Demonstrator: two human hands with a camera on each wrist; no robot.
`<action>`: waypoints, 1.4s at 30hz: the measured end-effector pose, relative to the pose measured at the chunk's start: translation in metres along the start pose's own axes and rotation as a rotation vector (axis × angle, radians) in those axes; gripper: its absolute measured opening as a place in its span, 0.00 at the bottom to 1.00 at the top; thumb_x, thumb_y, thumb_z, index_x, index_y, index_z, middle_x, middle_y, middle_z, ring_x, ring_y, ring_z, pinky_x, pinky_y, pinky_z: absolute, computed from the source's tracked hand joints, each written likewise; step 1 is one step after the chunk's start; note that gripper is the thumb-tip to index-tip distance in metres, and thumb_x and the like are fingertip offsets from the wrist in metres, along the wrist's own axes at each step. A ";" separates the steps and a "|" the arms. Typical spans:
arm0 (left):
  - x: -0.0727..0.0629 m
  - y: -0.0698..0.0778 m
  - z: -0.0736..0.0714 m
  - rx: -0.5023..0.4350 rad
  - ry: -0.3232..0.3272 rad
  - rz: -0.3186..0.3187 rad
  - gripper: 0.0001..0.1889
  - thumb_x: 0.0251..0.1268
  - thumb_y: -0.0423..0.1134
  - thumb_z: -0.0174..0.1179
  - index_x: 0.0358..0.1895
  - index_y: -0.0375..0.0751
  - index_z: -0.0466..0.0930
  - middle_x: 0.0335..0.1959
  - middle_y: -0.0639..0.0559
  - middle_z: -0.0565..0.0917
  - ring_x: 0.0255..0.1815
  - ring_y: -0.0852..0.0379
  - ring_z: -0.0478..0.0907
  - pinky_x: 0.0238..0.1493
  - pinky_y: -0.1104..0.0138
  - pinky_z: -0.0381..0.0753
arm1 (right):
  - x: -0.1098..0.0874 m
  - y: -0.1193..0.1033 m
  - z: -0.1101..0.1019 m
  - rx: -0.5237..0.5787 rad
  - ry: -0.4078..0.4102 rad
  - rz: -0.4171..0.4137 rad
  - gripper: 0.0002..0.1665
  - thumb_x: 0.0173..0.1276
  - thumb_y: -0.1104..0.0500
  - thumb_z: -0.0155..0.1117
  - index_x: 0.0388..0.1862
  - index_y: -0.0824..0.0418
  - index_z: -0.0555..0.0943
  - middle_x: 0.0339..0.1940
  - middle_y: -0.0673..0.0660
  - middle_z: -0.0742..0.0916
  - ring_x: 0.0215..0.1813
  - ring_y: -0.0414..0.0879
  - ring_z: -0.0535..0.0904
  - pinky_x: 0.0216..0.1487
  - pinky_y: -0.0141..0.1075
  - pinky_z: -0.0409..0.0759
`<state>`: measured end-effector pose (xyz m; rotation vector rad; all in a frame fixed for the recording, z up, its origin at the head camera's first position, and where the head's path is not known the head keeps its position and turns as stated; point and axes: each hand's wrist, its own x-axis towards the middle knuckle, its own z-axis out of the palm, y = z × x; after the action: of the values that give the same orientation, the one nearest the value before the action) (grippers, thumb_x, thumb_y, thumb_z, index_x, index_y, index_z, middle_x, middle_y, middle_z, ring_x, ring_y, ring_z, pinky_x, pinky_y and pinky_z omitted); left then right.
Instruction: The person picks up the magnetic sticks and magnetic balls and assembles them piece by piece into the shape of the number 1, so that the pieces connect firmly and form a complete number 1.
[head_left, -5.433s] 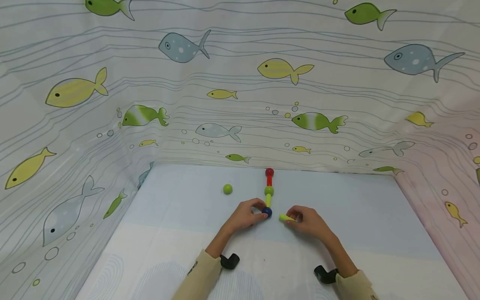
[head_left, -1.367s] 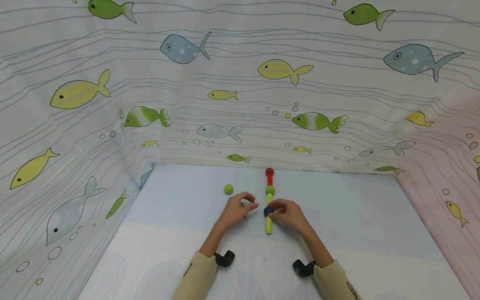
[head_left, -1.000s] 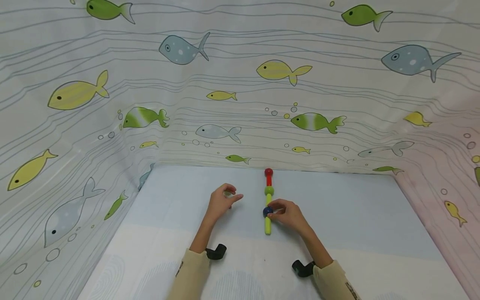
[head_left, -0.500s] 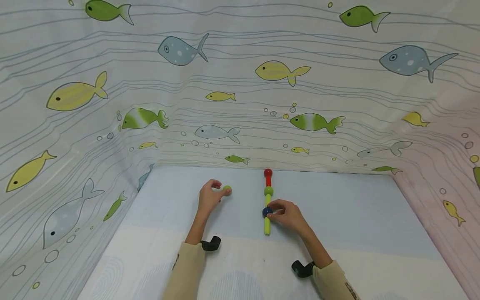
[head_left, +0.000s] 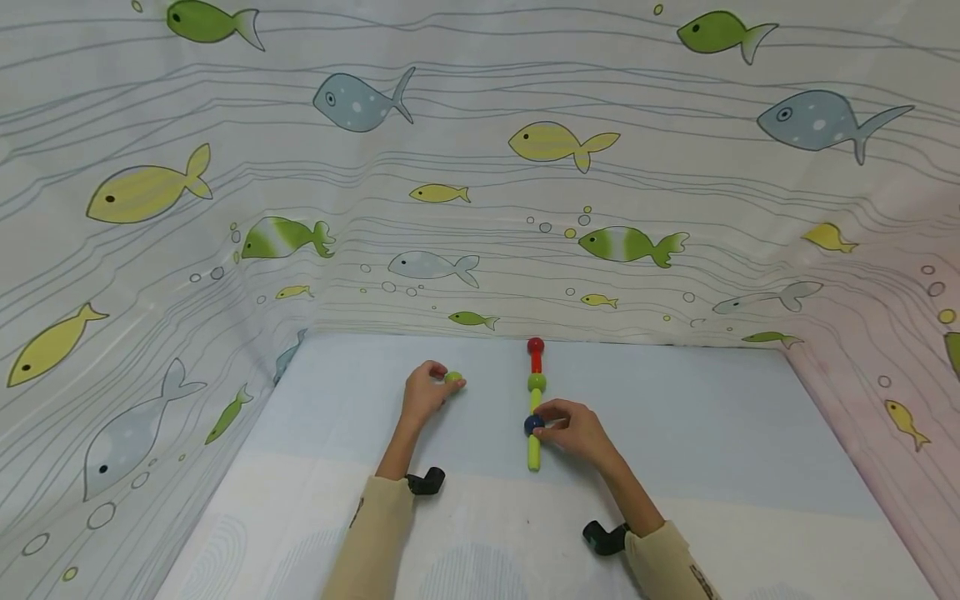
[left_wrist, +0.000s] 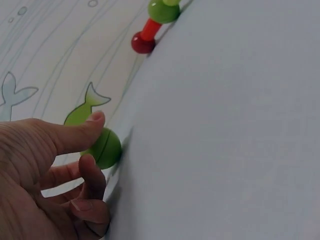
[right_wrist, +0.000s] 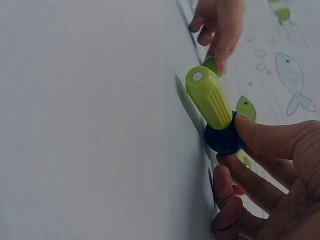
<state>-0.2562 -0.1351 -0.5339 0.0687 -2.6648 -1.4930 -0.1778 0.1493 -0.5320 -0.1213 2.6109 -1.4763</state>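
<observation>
On the table lies a straight chain of toy balls and rods: a red ball, a red rod, a green ball, a yellow-green rod, a blue ball and a second yellow-green rod at the near end. My right hand pinches the blue ball between thumb and fingers. In the right wrist view, the near rod shows a round metal tip. Left of the chain, my left hand grips a loose green ball between thumb and index finger.
A pale blue and white cloth covers the table. Behind it and at both sides rises a curtain printed with fish. Each wrist wears a black camera mount, low over the cloth.
My left hand has moved from the blue ball leftward to the loose green ball and taken hold of it. The right hand has attached its yellow-green rod below the blue ball, then gripped that ball.
</observation>
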 end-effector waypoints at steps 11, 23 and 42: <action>-0.001 -0.002 0.001 0.008 -0.016 -0.001 0.20 0.54 0.41 0.75 0.43 0.33 0.77 0.38 0.42 0.82 0.19 0.57 0.74 0.22 0.67 0.75 | 0.000 -0.001 -0.001 -0.003 -0.003 0.002 0.15 0.61 0.60 0.74 0.48 0.55 0.85 0.42 0.50 0.87 0.43 0.46 0.81 0.47 0.43 0.80; -0.018 0.004 0.000 0.014 -0.070 0.004 0.19 0.53 0.42 0.76 0.42 0.35 0.79 0.37 0.44 0.82 0.21 0.57 0.75 0.23 0.66 0.76 | 0.000 -0.004 -0.002 -0.014 -0.009 -0.004 0.16 0.60 0.61 0.75 0.48 0.56 0.85 0.42 0.51 0.87 0.43 0.47 0.82 0.47 0.44 0.80; -0.052 0.027 0.001 0.070 -0.435 0.158 0.17 0.53 0.43 0.75 0.42 0.43 0.80 0.39 0.52 0.82 0.27 0.57 0.76 0.26 0.64 0.79 | 0.000 -0.006 -0.002 -0.004 -0.008 0.017 0.17 0.60 0.59 0.75 0.48 0.56 0.85 0.42 0.50 0.87 0.44 0.46 0.82 0.48 0.44 0.79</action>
<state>-0.2050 -0.1158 -0.5144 -0.5069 -2.9584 -1.5079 -0.1783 0.1480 -0.5259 -0.1049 2.6021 -1.4622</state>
